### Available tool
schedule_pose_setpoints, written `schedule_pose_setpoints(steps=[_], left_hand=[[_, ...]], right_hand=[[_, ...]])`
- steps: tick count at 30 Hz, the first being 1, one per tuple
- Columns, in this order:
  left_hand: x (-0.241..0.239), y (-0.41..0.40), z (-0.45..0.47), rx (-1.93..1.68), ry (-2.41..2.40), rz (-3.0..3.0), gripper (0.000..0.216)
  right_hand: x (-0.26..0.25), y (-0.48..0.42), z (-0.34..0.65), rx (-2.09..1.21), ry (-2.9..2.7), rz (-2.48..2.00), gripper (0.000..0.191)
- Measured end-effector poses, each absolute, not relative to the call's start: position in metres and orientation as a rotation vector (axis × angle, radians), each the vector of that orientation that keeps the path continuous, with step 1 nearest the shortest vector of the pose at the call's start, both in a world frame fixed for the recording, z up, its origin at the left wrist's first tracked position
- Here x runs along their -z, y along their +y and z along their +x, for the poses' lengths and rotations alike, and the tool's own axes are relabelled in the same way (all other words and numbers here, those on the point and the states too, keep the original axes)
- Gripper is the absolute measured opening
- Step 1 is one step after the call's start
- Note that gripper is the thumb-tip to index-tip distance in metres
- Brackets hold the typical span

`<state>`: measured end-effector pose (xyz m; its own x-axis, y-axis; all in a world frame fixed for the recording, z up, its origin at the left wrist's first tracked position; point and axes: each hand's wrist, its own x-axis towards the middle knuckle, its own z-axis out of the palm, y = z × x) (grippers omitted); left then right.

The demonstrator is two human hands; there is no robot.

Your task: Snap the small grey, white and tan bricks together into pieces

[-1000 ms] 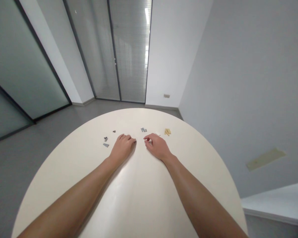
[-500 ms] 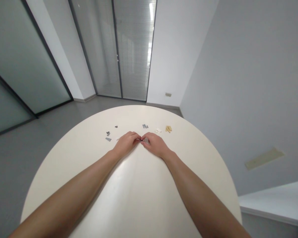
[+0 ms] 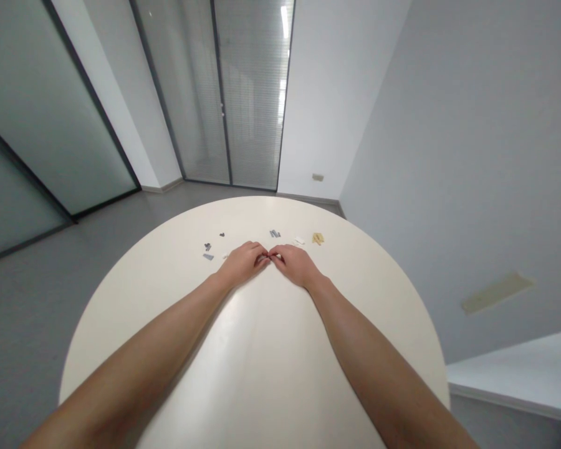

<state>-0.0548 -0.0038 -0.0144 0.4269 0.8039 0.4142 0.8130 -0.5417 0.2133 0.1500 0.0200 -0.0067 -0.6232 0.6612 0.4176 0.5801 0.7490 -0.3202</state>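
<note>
My left hand [image 3: 242, 263] and my right hand [image 3: 294, 264] rest on the round cream table [image 3: 262, 349], their fingertips meeting over a tiny piece that I can barely see. Both hands pinch at that spot; the piece itself is mostly hidden by the fingers. Just beyond the hands lie small building pieces: a grey pair [image 3: 274, 234], a white piece [image 3: 300, 241] and tan pieces [image 3: 318, 238].
More small grey pieces [image 3: 208, 256] and dark bits [image 3: 222, 235] lie left of my left hand. The table's far edge drops to a grey floor. Glass partitions and a blinded door stand behind; a grey wall runs along the right.
My hands, apart a second ago, have come together until their fingertips touch. The view has shifted slightly, so the loose pieces sit a little higher in the picture.
</note>
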Motion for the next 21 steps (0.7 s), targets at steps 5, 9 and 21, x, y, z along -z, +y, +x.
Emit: schedule_pose_setpoints(steps=[5,9,21], left_hand=[[0.007,-0.007,-0.050,0.547,-1.485,-2.532,0.025],[0.002,-0.008,-0.047,0.424,-1.458,-2.508,0.028],[-0.002,0.000,-0.044,0.455,-1.523,-2.528,0.023]], right_hand=[[0.005,0.019,0.148,-0.170,-2.425,-1.018,0.018],[0.004,0.019,0.146,-0.146,-2.440,-1.044,0.019],[0.002,0.019,0.141,-0.032,-2.527,-1.110,0.017]])
